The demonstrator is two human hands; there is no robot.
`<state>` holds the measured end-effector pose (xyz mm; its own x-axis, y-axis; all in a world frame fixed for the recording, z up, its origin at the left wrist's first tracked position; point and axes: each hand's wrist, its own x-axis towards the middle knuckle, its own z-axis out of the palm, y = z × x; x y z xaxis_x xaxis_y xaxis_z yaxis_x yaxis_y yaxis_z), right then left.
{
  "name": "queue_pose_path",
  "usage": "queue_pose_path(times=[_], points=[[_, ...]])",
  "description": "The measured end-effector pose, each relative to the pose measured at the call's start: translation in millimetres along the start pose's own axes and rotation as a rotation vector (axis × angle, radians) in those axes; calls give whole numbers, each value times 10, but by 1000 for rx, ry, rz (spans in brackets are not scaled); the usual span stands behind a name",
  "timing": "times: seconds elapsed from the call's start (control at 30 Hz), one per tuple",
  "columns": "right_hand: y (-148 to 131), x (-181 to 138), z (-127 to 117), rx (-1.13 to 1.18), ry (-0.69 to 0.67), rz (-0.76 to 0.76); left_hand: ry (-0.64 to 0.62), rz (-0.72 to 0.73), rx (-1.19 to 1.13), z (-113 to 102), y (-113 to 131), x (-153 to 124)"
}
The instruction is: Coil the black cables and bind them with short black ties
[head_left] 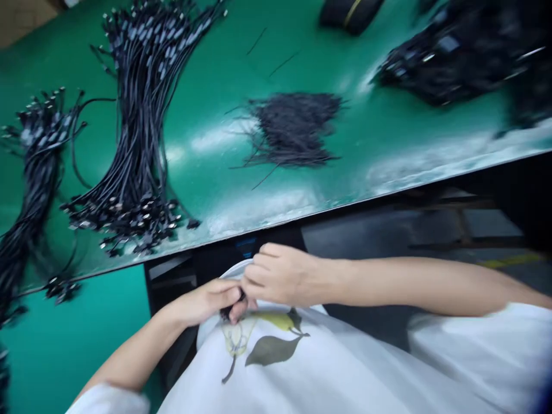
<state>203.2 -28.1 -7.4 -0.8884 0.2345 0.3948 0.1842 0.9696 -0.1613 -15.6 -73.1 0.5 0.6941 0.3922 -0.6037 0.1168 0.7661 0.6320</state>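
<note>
My left hand (221, 300) is closed around a small black bundle (233, 305), perhaps a coiled cable. Mostly covered by fingers, its exact kind does not show. My right hand (282, 275) is closed too, its curled fingers meeting the left hand's fingertips at the bundle. What the right fingers pinch is hidden. Both hands are in front of the white shirt, just below the table's front edge. Nearest to them on the green table (207, 190) lies a pile of short thin black ties (297, 129).
To the left lie a large bundle of black cables (140, 103) with connectors at both ends and a smaller cable bundle (41, 167). At the back is a banded black bundle (351, 14). A blurred heap of black pieces (452, 57) fills the right. Two loose ties lie near the back.
</note>
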Motion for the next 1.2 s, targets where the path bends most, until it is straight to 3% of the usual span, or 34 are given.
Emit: queue_pose_path(times=[0.1, 0.2, 0.27, 0.33, 0.4, 0.47, 0.6, 0.7, 0.8, 0.9, 1.2], points=[[55, -37, 37, -15, 11, 3, 76, -51, -212, 61, -139, 142], [326, -205, -4, -14, 48, 91, 268, 34, -196, 62, -217, 267], [598, -425, -135, -9, 133, 295, 404, 153, -100, 8, -201, 314], [925, -705, -307, -23, 282, 611, 513, 239, -86, -64, -151, 346], [1298, -969, -449, -57, 424, 911, 564, 272, -158, -116, -101, 385], [1685, -1117, -514, -86, 492, 1075, 565, 281, -220, -120, -70, 435], [2324, -936, -439, -111, 442, 1130, 552, 294, -217, -19, -42, 521], [2582, -626, -321, -130, 250, 1174, 592, 326, -199, 48, -30, 514], [2657, -462, -262, -192, 169, 1177, 655, 363, -214, 45, -38, 457], [2627, -479, -297, -262, 259, 1166, 707, 385, -248, -6, -59, 408], [2229, -523, -469, -255, 444, 1148, 574, 422, -250, -20, 124, 453]])
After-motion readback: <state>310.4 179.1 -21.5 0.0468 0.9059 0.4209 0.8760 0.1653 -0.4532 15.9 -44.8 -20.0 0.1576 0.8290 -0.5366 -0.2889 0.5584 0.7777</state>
